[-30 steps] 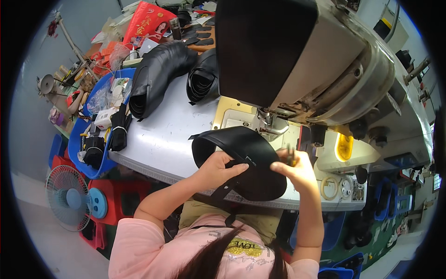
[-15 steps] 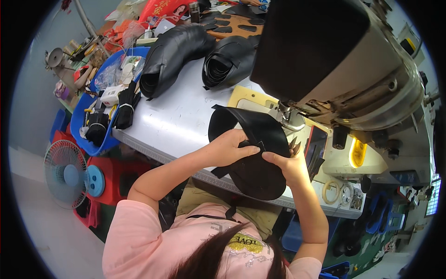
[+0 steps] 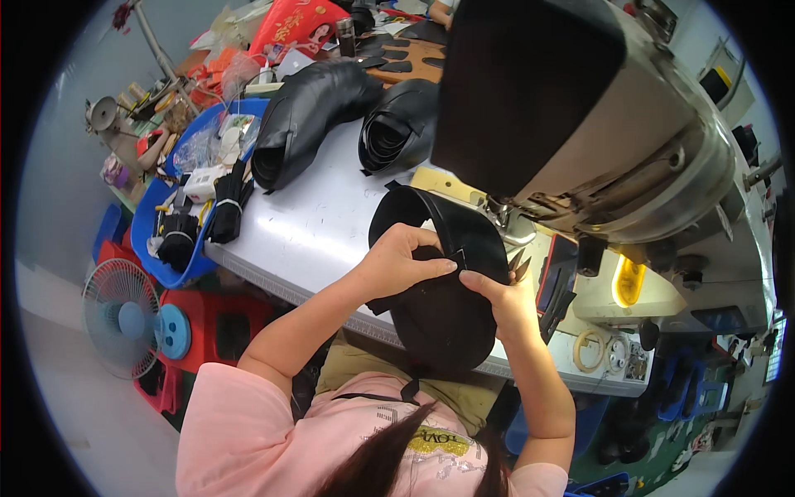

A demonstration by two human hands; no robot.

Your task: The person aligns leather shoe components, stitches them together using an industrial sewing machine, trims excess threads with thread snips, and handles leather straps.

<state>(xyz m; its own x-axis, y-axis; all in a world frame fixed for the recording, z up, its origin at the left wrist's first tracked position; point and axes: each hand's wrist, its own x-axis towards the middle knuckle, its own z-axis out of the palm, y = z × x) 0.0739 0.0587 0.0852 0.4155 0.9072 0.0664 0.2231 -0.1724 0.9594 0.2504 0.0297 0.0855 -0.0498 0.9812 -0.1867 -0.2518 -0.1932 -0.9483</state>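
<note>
A black leather boot shaft (image 3: 443, 323), curved into an open tube, is held in front of the sewing machine (image 3: 654, 170). My left hand (image 3: 402, 263) is closed on its rim, fingers inside the opening and thumb on the outer face. Close beside that thumb, my right hand (image 3: 503, 302) pinches the same piece near a small tab at the seam; its other fingers are hidden behind the leather. Two pointed metal tips, like thread snips (image 3: 519, 267), stick out past my right hand. Whether that hand grips them is partly hidden.
Two bundles of nested black boot shafts, one on the left (image 3: 310, 120) and one nearer the machine (image 3: 396, 137), lie on the white table (image 3: 281, 224). A blue basket (image 3: 175, 272) of black strips stands left, above a fan (image 3: 124, 319). A dark flat device (image 3: 556, 273) lies right of my hands.
My view has shifted slightly, moving the machine leftward in the picture. The boot shaft hangs a little lower and has turned slightly. Both hands keep their grip at the seam.
</note>
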